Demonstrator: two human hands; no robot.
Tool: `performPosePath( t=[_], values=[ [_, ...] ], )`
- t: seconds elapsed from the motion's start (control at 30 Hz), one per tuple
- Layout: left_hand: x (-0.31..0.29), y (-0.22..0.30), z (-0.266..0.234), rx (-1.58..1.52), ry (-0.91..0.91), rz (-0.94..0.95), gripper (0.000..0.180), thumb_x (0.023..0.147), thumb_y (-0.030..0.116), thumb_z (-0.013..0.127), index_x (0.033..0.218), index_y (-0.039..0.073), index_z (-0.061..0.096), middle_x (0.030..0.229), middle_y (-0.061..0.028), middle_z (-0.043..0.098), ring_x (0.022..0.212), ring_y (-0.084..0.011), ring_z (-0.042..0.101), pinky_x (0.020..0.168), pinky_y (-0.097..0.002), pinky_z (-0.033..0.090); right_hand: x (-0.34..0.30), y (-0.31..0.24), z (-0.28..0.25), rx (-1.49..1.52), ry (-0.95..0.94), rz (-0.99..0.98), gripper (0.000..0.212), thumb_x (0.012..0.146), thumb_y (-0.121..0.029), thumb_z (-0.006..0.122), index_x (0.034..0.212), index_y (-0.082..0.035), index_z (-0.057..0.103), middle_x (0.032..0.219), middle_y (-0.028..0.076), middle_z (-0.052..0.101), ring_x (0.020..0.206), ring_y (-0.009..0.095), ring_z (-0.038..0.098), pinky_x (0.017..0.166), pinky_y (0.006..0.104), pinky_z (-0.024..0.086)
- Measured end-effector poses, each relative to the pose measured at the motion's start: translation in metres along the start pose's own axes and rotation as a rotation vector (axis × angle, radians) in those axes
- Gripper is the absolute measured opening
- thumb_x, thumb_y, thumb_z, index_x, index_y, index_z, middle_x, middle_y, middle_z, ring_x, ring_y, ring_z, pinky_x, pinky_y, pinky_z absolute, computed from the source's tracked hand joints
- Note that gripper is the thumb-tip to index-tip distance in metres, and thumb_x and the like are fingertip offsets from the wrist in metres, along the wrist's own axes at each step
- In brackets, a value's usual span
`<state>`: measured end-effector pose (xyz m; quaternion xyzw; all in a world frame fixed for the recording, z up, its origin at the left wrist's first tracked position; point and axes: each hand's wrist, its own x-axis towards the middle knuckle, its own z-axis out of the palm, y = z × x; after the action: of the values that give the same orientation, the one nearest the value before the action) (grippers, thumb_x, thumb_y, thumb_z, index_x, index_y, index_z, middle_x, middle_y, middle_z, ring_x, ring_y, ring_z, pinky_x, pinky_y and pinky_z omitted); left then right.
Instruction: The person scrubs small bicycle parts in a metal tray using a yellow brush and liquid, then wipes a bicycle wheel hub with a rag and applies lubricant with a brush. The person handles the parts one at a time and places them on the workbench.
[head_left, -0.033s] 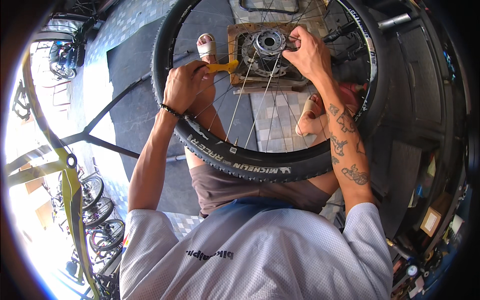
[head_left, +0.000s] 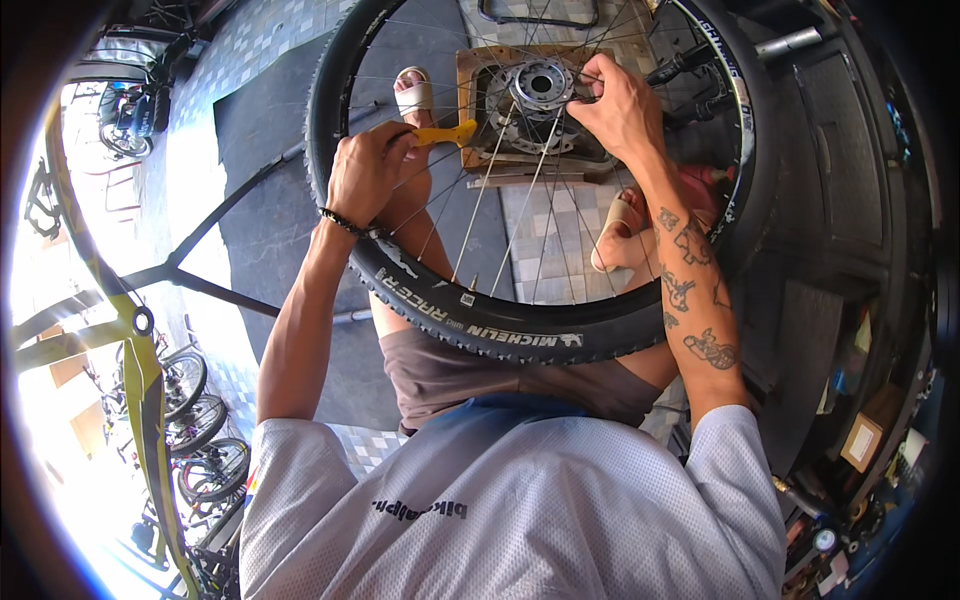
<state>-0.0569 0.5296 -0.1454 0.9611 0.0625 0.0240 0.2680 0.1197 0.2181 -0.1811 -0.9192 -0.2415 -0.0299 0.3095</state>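
A bicycle wheel with a black knobby tire (head_left: 490, 330) lies across my lap, its silver hub (head_left: 541, 84) and brake disc (head_left: 507, 132) facing up. At the left of the rim, my left hand (head_left: 370, 170) is closed around a yellow flat tool (head_left: 445, 135) with a notched end, which points toward the hub. My right hand (head_left: 622, 108) pinches among the spokes close to the hub's right side; what lies between its fingertips is too small to make out. Thin spokes (head_left: 492, 165), some pale and some dark, run from hub to rim.
Below the hub stands a wooden box-like stool (head_left: 470, 75). My sandalled feet (head_left: 412, 95) rest either side of it. A yellow-green bike frame (head_left: 150, 400) is at the left, with several bicycles (head_left: 210, 465) behind it. Dark cabinets (head_left: 830, 210) line the right.
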Motion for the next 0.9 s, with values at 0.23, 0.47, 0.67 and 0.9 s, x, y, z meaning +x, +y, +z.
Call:
performPosePath(
  t=[0.23,0.47,0.67,0.9],
  values=[
    [-0.008,-0.006,0.003,-0.227,0.058,-0.179,0.028,0.106,0.019,0.068,0.119,-0.002,0.08,0.093,-0.0169,0.084,0.089,-0.0271,0.084,0.084,-0.0366,0.064,0.001,0.001,0.0,-0.029,-0.01,0.066,0.045,0.077,-0.027,0.086,0.115,-0.01,0.069,0.099,0.005,0.078,0.094,0.026,0.075,0.085,0.0426,0.059],
    [-0.017,-0.005,-0.007,-0.358,0.086,-0.274,0.028,0.107,0.02,0.068,0.119,-0.002,0.082,0.092,-0.0153,0.084,0.087,-0.0203,0.084,0.082,-0.0332,0.064,0.003,0.005,0.002,-0.021,-0.017,0.055,0.046,0.079,-0.03,0.086,0.116,-0.008,0.07,0.102,0.008,0.079,0.097,0.032,0.077,0.086,0.0453,0.06],
    [-0.027,-0.007,-0.022,-0.358,0.099,-0.259,0.027,0.108,0.018,0.068,0.121,-0.001,0.082,0.093,-0.0117,0.085,0.089,-0.0165,0.083,0.083,-0.0305,0.064,0.002,0.008,0.003,0.003,-0.012,0.042,0.044,0.08,-0.03,0.086,0.114,-0.008,0.071,0.1,0.009,0.078,0.096,0.034,0.077,0.085,0.047,0.06],
    [-0.022,-0.01,-0.005,-0.379,0.11,-0.24,0.027,0.107,0.019,0.069,0.122,0.0,0.081,0.092,-0.0113,0.085,0.087,-0.0166,0.083,0.081,-0.0315,0.063,0.004,0.008,0.003,0.02,-0.051,0.081,0.044,0.079,-0.031,0.086,0.114,-0.009,0.071,0.099,0.007,0.078,0.097,0.033,0.077,0.085,0.0462,0.06]
  ],
)
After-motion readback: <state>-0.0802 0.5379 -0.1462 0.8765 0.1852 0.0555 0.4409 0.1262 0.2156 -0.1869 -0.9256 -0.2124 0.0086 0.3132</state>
